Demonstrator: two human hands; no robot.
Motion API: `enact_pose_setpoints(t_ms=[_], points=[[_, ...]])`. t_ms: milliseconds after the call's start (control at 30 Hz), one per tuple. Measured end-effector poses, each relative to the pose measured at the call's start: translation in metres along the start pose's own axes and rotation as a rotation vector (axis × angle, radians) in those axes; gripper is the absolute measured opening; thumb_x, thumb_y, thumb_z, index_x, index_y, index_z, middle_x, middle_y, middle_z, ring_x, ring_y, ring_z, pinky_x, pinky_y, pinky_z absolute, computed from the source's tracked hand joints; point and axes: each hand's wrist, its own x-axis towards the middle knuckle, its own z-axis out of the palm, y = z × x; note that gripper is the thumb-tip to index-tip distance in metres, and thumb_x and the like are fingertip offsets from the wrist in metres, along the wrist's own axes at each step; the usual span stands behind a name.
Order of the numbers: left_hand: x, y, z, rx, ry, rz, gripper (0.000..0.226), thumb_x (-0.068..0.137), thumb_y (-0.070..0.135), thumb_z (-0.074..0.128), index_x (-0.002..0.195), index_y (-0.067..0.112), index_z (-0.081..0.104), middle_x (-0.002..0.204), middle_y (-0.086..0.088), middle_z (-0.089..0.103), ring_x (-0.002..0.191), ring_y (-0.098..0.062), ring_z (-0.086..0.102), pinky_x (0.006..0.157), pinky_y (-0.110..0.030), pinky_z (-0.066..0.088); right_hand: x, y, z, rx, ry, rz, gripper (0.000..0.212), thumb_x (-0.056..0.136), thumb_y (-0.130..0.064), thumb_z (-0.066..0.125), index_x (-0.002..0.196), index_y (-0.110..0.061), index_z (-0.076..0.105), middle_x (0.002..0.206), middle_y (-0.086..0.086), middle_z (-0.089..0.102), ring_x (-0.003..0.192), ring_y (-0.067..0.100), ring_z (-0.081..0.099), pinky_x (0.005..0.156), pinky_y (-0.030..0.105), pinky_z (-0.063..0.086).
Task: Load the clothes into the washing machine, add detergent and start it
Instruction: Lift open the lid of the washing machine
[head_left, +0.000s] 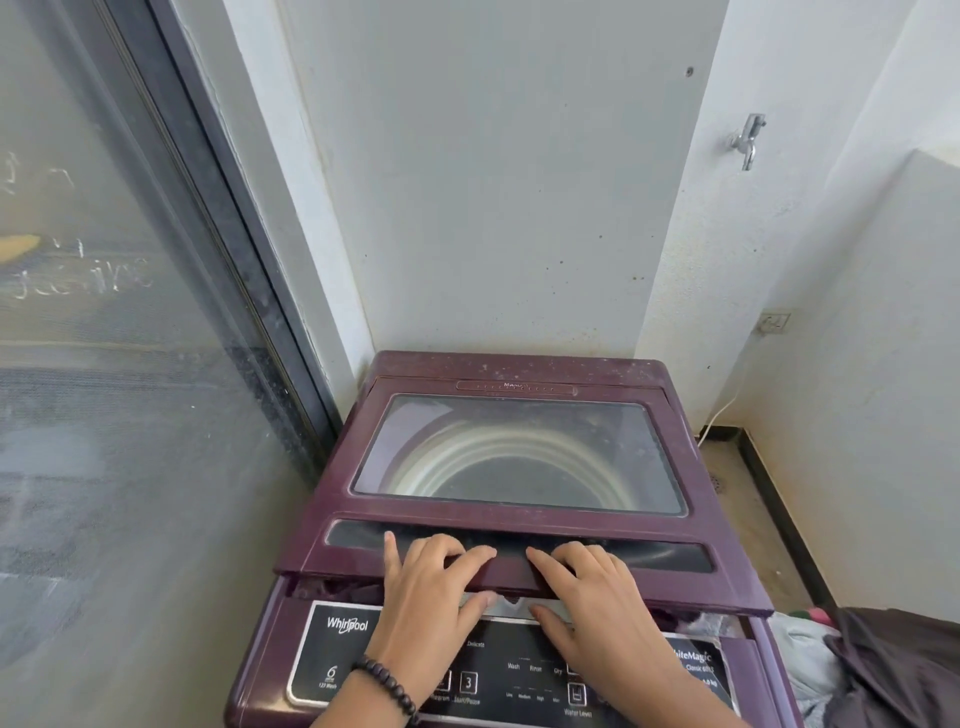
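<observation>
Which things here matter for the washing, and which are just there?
Part of the job:
washing machine
its lid, gripped at the front edge by left hand and right hand
control panel
clothes pile

Just there:
wall tap
wall socket
glass door

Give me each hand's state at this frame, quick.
Left hand: gripping the front edge of the washing machine lid, fingers on top, thumb underneath.
Right hand: same grip on the lid edge, beside the left.
</observation>
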Motion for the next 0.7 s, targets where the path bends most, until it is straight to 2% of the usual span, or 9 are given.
enact_pose_setpoints(t_ms=[167,267,333,400,500,600,700], points=[[0.014,0.003,-0.028,0.012,0.079,0.048,0.043,0.067,0.055,0.076,0.107,0.045,0.067,0.087,0.021,0.06,0.083,0.0,0.063,0.102,-0.058,0.04,0.014,0.004,-0.014,-0.069,0.159,-0.035,0.05,0.061,-0.035,0.078,0.11,-0.024,0.071,0.09,-0.009,0.065,0.082,0.012,0.059,0.074,0.029,0.053],[0.024,0.003,-0.039,0.026,0.186,0.079,0.034,0.084,0.055,0.055,0.114,0.042,0.065,0.093,0.02,0.06,0.088,-0.003,0.063,0.108,-0.055,0.026,0.022,0.006,-0.022,-0.14,0.293,-0.031,0.039,0.075,-0.028,0.061,0.112,-0.023,0.069,0.1,-0.005,0.068,0.103,0.018,0.054,0.096,0.043,0.04],[0.032,0.002,-0.047,0.035,0.232,0.088,0.037,0.09,0.054,0.044,0.116,0.04,0.065,0.096,0.019,0.061,0.09,-0.005,0.063,0.11,-0.055,0.023,0.026,0.006,-0.03,-0.175,0.353,-0.033,0.037,0.077,-0.02,0.06,0.113,-0.023,0.069,0.112,-0.002,0.068,0.121,0.023,0.05,0.104,0.054,0.032],[0.042,0.001,-0.054,0.02,0.28,0.099,0.039,0.092,0.053,0.041,0.116,0.037,0.067,0.098,0.017,0.062,0.092,-0.006,0.063,0.113,-0.055,0.021,0.03,0.006,-0.036,-0.218,0.395,-0.05,0.046,0.074,-0.008,0.063,0.118,-0.021,0.068,0.126,0.002,0.065,0.135,0.028,0.041,0.109,0.061,0.027],[0.055,0.003,-0.063,0.014,0.359,0.132,0.036,0.094,0.051,0.043,0.114,0.035,0.069,0.106,0.016,0.064,0.099,-0.008,0.064,0.115,-0.061,0.018,0.035,0.009,-0.039,-0.314,0.44,-0.046,0.07,0.071,0.002,0.061,0.137,-0.023,0.05,0.148,0.003,0.046,0.145,0.034,0.024,0.115,0.063,0.015],[0.068,0.004,-0.07,0.011,0.441,0.164,0.034,0.094,0.047,0.045,0.113,0.033,0.069,0.118,0.01,0.065,0.115,-0.014,0.061,0.116,-0.064,0.009,0.036,0.011,-0.034,-0.385,0.443,-0.024,0.088,0.068,-0.009,0.069,0.148,-0.024,0.034,0.156,0.006,0.031,0.148,0.032,0.018,0.115,0.063,0.014],[0.083,0.009,-0.077,-0.042,0.53,0.182,0.032,0.095,0.044,0.046,0.117,0.032,0.065,0.124,0.005,0.063,0.126,-0.018,0.052,0.118,-0.061,0.0,0.044,0.014,-0.037,-0.421,0.428,-0.04,0.091,0.071,-0.02,0.066,0.152,-0.023,0.025,0.159,0.007,0.022,0.15,0.028,0.013,0.114,0.062,0.016]])
